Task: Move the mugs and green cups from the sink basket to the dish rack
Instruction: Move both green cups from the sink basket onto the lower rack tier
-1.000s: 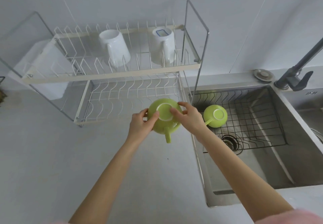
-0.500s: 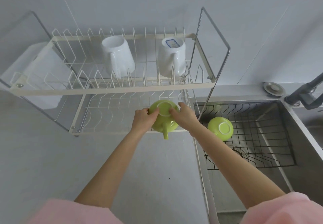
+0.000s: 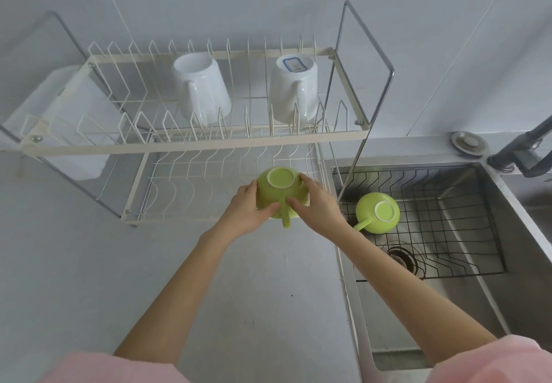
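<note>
Both hands grip one upside-down green cup (image 3: 279,190) over the right front end of the dish rack's lower tier (image 3: 179,191); its handle points toward me. My left hand (image 3: 246,211) holds its left side, my right hand (image 3: 318,206) its right side. Whether the cup touches the wires I cannot tell. A second green cup (image 3: 378,212) lies upside down in the black wire sink basket (image 3: 448,233), handle to the left. Two white mugs (image 3: 201,90) (image 3: 294,90) stand inverted on the rack's upper tier (image 3: 194,143).
The steel sink (image 3: 522,263) lies to the right with a drain (image 3: 401,258) under the basket. A dark faucet (image 3: 525,146) rises at the far right, a round drain stopper (image 3: 469,142) beside it. A white container (image 3: 74,119) hangs on the rack's left end. Grey counter (image 3: 89,278) lies in front.
Both hands have carried the green cup from above the counter edge forward over the rack's lower tier. The view has shifted closer to the rack.
</note>
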`<state>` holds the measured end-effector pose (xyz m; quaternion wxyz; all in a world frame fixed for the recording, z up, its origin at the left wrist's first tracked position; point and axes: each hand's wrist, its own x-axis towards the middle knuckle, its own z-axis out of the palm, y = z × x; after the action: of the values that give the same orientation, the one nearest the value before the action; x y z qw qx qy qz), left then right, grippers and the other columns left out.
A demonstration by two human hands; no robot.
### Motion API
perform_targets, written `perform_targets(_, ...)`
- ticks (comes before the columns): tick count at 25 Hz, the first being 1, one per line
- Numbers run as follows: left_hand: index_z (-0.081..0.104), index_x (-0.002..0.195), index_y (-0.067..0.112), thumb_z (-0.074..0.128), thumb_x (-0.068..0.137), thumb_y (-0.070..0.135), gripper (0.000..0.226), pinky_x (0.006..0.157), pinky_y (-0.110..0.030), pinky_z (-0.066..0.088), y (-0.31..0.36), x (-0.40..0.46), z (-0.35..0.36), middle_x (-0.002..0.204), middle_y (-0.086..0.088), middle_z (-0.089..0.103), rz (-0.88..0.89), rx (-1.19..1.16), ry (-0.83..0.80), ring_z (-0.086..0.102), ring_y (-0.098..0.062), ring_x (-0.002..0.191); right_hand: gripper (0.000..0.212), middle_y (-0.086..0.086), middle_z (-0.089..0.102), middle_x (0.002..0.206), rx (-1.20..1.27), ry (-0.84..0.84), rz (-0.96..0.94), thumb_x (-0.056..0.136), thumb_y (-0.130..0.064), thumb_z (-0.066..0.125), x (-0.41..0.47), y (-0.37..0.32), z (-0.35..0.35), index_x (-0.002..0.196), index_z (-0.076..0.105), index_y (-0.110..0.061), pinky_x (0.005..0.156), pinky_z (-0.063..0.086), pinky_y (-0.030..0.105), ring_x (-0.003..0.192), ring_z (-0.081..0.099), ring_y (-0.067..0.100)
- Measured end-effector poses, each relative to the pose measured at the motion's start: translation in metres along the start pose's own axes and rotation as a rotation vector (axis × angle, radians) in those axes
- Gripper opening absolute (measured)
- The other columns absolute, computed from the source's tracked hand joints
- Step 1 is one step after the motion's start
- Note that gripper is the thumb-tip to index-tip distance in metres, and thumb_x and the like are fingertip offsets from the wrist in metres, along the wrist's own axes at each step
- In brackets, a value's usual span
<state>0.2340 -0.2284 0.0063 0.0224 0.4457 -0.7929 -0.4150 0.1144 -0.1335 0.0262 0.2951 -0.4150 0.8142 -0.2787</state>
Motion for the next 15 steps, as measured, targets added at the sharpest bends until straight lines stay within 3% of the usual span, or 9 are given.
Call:
perform_targets(7, 0.014, 0.143, 0.006, 0.065, 0.079, 0.033, 0.086, 0.109, -0.041, 0.034, -0.003, 0.013, 0.006, 0.147, -0.015, 0.028, 0.055, 0.063, 0.028, 0.036, -0.030, 0.132, 0.065, 0.007, 0.034, 0.149, 0.100, 0.045, 0.013, 0.090, -0.023, 0.056, 0.010, 0.005, 0.001, 0.145, 0.022, -0.014, 0.107, 0.031, 0.034, 0.134, 0.035, 0.025)
perform_targets(15, 0.028, 0.139, 0.011, 0.073, 0.070, 0.038, 0.087, 0.099, -0.044, 0.042, 0.004, 0.040, 0.009, 0.137, -0.014, 0.047, 0.071, 0.043, 0.158, 0.046, -0.032, 0.122, 0.064, 0.005, 0.021, 0.156, 0.132, 0.103, 0.005, 0.093, -0.021, 0.051, 0.032, 0.009, 0.005, 0.147, 0.017, -0.015, 0.110, 0.029, 0.033, 0.139, 0.031, 0.025)
